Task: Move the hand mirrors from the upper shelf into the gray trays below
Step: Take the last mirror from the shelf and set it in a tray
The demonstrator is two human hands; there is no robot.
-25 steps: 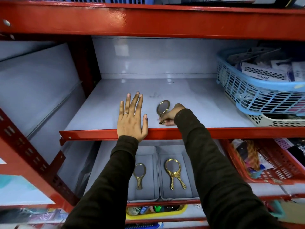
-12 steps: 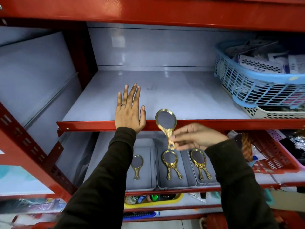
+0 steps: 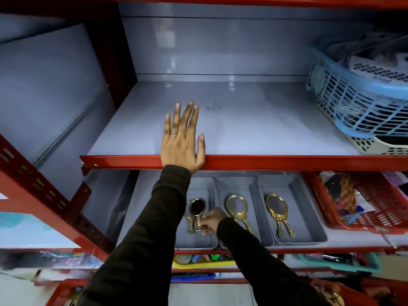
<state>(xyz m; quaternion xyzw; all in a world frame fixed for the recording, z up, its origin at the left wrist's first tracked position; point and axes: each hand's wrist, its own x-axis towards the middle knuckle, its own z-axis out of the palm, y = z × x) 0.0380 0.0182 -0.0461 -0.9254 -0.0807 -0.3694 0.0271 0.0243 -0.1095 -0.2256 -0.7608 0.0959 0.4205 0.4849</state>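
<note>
Right hand [image 3: 210,221] pinching the handle of a gold hand mirror [image 3: 197,209], lowering it into the left gray tray [image 3: 198,184] beside another already lying there. At 3 o'clock, middle tray [image 3: 236,184] and right tray [image 3: 284,184] each holding two. At 12 o'clock, left hand [image 3: 180,144] flat and released on the upper shelf [image 3: 265,124], no mirrors seen there; probably the last placement

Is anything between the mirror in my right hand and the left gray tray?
Nothing blocks it. The right hand holds the mirror by its handle, already over the left gray tray. Another mirror lies there, just left of it.
</note>
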